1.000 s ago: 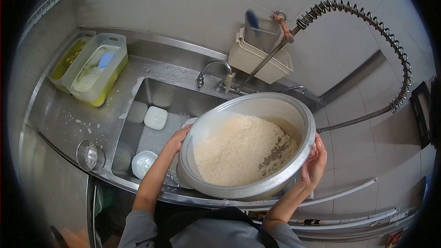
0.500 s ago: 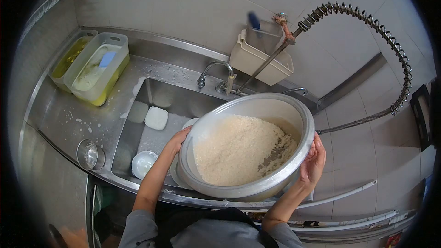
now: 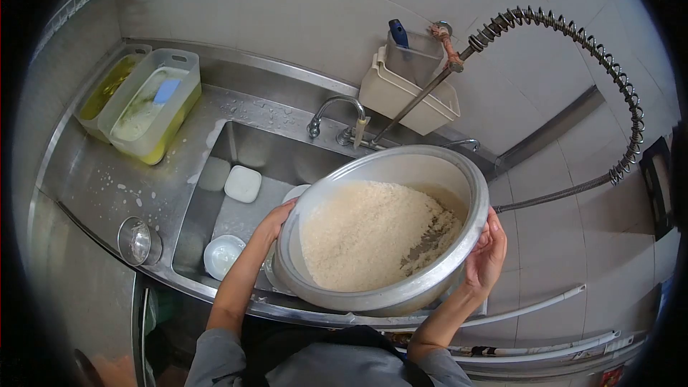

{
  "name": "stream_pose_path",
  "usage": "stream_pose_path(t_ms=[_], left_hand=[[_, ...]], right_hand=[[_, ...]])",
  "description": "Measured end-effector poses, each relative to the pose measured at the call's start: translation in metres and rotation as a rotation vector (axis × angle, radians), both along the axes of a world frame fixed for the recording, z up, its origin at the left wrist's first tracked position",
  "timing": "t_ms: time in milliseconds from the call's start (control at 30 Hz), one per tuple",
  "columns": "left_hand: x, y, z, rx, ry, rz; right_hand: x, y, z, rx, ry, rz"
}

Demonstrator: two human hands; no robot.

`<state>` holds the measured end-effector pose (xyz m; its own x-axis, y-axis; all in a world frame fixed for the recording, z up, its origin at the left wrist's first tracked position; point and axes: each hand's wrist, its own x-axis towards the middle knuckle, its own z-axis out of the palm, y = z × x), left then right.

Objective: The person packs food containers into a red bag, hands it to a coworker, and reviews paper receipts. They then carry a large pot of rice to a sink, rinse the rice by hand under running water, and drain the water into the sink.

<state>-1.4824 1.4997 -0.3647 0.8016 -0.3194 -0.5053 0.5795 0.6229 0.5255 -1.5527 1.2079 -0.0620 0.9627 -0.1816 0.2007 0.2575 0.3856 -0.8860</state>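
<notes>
A large metal pot (image 3: pixel 464 247) is tilted over the right part of the sink, with pale rice grains (image 3: pixel 365 233) heaped inside and a patch of its grey bottom showing at the right. My left hand (image 3: pixel 276 221) grips the pot's left side near the rim, its fingers partly hidden behind the pot. On the right side, my right hand (image 3: pixel 489 254) holds the pot with curled fingers by the rim.
White dishes, including a square one (image 3: pixel 244 184) and a bowl (image 3: pixel 223 256), lie in the steel sink (image 3: pixel 215 204). A clear cup (image 3: pixel 139 244) stands left of it. Tubs of yellow-green liquid (image 3: pixel 168 129) are at the back left. A faucet (image 3: pixel 337 100) and coiled hose (image 3: pixel 623 86) rise behind.
The pot and both hands have shifted very slightly to the left in the view. The grip is unchanged.
</notes>
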Motion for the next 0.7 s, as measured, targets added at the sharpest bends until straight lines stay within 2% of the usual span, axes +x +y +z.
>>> stream_pose_path(t_ms=[133, 233, 333, 433, 567, 700], left_hand=[[-0.002, -0.002, -0.006, 0.028, -0.01, 0.083], [0.004, 0.004, -0.009, 0.109, 0.151, 0.061], [0.016, 0.007, 0.016, 0.184, 0.012, 0.07], [0.036, 0.009, 0.014, 0.325, -0.124, 0.15], [0.048, -0.004, 0.038, 0.562, -0.202, 0.28], [0.06, -0.013, 0.019, 0.689, -0.293, 0.336]], right_hand=[[0.0, -0.007, -0.003, -0.01, -0.027, 0.061], [0.001, -0.028, -0.019, -0.068, 0.023, -0.068], [0.003, -0.069, -0.049, -0.005, 0.022, -0.029], [0.006, -0.079, -0.071, -0.048, 0.194, -0.306], [0.014, -0.122, -0.138, -0.15, 0.283, -0.277], [0.025, -0.131, -0.177, -0.198, 0.394, -0.308]])
